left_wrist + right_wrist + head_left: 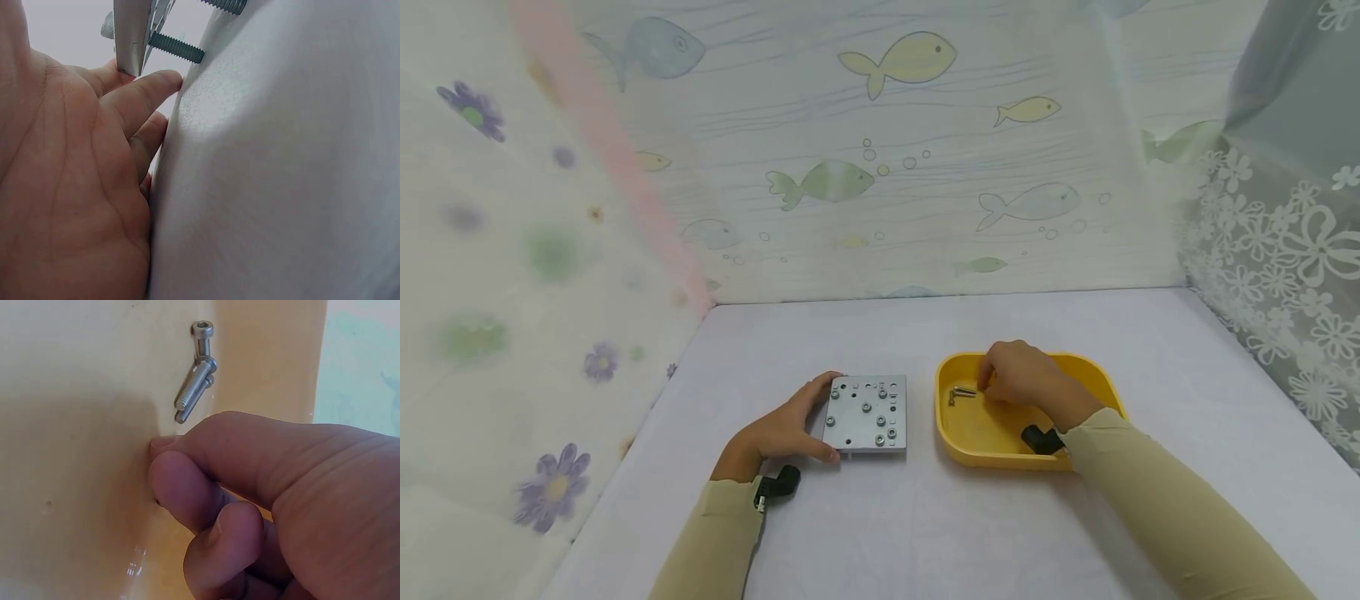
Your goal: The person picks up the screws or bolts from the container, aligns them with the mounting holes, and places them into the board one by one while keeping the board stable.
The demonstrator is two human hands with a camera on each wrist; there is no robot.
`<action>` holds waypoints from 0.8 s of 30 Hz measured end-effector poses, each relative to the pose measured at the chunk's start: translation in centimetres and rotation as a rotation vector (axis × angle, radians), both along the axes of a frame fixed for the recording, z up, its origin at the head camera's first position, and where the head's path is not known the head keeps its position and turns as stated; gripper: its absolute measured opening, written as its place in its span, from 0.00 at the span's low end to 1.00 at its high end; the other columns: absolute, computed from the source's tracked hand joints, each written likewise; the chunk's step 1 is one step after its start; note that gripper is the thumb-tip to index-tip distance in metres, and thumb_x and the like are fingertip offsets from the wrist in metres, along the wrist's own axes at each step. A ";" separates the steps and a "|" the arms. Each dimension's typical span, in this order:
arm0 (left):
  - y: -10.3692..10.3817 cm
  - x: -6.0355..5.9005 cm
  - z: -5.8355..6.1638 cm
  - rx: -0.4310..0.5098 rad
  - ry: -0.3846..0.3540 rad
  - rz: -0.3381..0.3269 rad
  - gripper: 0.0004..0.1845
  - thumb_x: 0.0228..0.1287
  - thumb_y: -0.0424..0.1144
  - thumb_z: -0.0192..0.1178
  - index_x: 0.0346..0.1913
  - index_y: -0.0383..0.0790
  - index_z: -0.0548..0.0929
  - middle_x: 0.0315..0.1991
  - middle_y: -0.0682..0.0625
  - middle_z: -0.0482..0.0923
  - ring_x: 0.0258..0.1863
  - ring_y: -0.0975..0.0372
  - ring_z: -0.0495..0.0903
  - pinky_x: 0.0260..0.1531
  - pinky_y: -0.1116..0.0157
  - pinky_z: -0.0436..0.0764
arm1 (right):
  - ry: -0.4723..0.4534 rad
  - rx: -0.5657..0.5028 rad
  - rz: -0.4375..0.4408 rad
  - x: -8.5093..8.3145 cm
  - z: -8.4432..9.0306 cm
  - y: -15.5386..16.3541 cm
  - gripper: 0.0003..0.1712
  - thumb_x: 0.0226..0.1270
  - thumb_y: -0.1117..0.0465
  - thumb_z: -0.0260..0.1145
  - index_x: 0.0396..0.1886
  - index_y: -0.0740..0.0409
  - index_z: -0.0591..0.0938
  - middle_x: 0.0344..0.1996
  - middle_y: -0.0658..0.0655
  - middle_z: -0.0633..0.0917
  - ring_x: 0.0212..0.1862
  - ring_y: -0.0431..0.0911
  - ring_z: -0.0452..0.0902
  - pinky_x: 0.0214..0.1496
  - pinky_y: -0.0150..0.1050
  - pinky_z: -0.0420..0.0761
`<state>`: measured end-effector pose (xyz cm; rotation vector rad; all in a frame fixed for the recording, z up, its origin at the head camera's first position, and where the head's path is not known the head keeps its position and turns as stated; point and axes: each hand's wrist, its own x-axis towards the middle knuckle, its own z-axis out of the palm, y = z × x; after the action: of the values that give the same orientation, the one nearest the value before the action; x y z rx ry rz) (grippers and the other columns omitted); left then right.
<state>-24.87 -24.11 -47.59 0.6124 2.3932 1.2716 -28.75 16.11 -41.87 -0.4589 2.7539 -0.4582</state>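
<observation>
A square silver metal plate [865,429] with holes and several socket-head screws stands slightly raised on the white table. My left hand [790,427] holds its left side, thumb at the near edge and fingers at the far edge. In the left wrist view, a threaded screw shank [177,47] sticks out beneath the plate [132,37]. My right hand [1021,375] reaches into a yellow tray [985,460], its fingers curled and thumb and fingertips together at the tray floor. A small dark bit shows by the fingertips; what they pinch is hidden. Loose socket-head screws [195,381] lie beside the thumb.
The tray stands right of the plate on the white tabletop [850,533]. Behind the table hangs a fish-print curtain [880,167], with a flowered sheet [550,333] at left and a lace-patterned curtain [1292,275] at right.
</observation>
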 end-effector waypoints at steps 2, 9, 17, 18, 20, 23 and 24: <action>0.0 0.0 -0.1 -0.007 0.002 0.002 0.64 0.37 0.46 0.86 0.78 0.64 0.56 0.77 0.62 0.63 0.79 0.59 0.55 0.79 0.43 0.43 | 0.002 0.008 0.001 0.0 0.0 0.0 0.08 0.61 0.61 0.73 0.39 0.44 0.91 0.46 0.51 0.88 0.39 0.47 0.77 0.38 0.39 0.77; 0.0 0.0 -0.1 -0.037 0.014 0.016 0.64 0.37 0.47 0.85 0.78 0.64 0.55 0.77 0.61 0.62 0.80 0.59 0.54 0.80 0.43 0.43 | 0.013 0.030 0.000 0.1 0.3 -0.1 0.08 0.62 0.60 0.74 0.41 0.46 0.91 0.47 0.51 0.88 0.39 0.47 0.77 0.37 0.39 0.78; -0.1 -0.1 0.0 -0.024 0.017 0.005 0.64 0.37 0.45 0.85 0.78 0.63 0.56 0.77 0.60 0.64 0.79 0.58 0.55 0.79 0.43 0.44 | 0.023 0.050 0.000 0.2 0.5 -0.2 0.09 0.62 0.60 0.75 0.42 0.47 0.91 0.46 0.51 0.88 0.39 0.47 0.77 0.39 0.40 0.79; -0.1 -0.1 0.0 -0.022 0.017 0.004 0.64 0.36 0.45 0.85 0.78 0.63 0.56 0.77 0.59 0.64 0.79 0.58 0.56 0.79 0.42 0.44 | 0.018 0.051 0.000 0.3 0.5 -0.2 0.08 0.62 0.60 0.75 0.42 0.47 0.91 0.46 0.52 0.88 0.39 0.47 0.77 0.39 0.40 0.79; 0.0 0.0 0.1 -0.023 0.016 0.004 0.65 0.36 0.46 0.85 0.79 0.62 0.55 0.77 0.57 0.63 0.79 0.57 0.56 0.79 0.41 0.43 | 0.013 0.054 0.001 0.4 0.6 -0.3 0.08 0.63 0.60 0.74 0.42 0.48 0.91 0.46 0.52 0.88 0.38 0.47 0.77 0.38 0.39 0.79; 0.0 0.1 0.1 -0.033 0.014 0.007 0.65 0.36 0.47 0.85 0.79 0.61 0.55 0.78 0.56 0.62 0.80 0.55 0.54 0.79 0.40 0.43 | -0.002 0.060 0.002 0.5 0.8 -0.3 0.08 0.63 0.60 0.74 0.41 0.48 0.91 0.45 0.51 0.88 0.38 0.47 0.77 0.38 0.39 0.79; 0.1 0.1 0.1 -0.037 0.013 0.010 0.65 0.36 0.47 0.85 0.79 0.62 0.55 0.78 0.57 0.62 0.80 0.56 0.54 0.79 0.40 0.43 | -0.008 0.061 0.001 0.5 0.8 -0.3 0.08 0.63 0.60 0.74 0.41 0.47 0.91 0.45 0.51 0.88 0.38 0.47 0.77 0.38 0.39 0.79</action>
<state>-24.81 -24.04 -47.46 0.6001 2.4271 1.2285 -28.22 15.76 -41.06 -0.4426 2.7508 -0.3740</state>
